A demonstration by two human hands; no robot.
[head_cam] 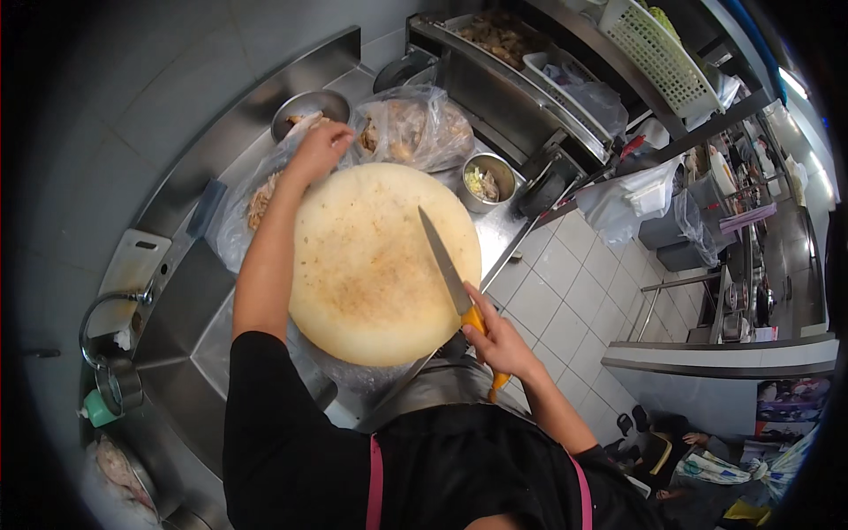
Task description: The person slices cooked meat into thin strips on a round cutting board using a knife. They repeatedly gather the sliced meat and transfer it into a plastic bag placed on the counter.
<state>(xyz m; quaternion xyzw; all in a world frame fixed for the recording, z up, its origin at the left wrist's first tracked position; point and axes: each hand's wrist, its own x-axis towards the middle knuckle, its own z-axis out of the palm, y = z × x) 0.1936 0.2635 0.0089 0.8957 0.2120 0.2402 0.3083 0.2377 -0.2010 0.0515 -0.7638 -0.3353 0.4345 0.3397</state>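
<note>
A thick round cutting board point(377, 265) lies before me, its top stained brown towards the middle. On its right side my right hand point(500, 341) grips the yellow handle of a kitchen knife point(442, 255), whose blade points away over the board. My left hand point(322, 151) is beyond the far left edge, with fingers bent, beside pale meat point(305, 124) at a round metal bowl point(318, 99). Whether its fingers hold any of that meat cannot be told. Under my left forearm, shredded meat point(260, 199) lies on a clear plastic bag point(228, 228).
Behind the board sits a plastic bag of meat pieces point(417, 129); right of it is a metal pot point(487, 182) with chopped food. A metal sink point(179, 358) lies left, with a curved faucet point(86, 324). Another person point(662, 450) is at the lower right.
</note>
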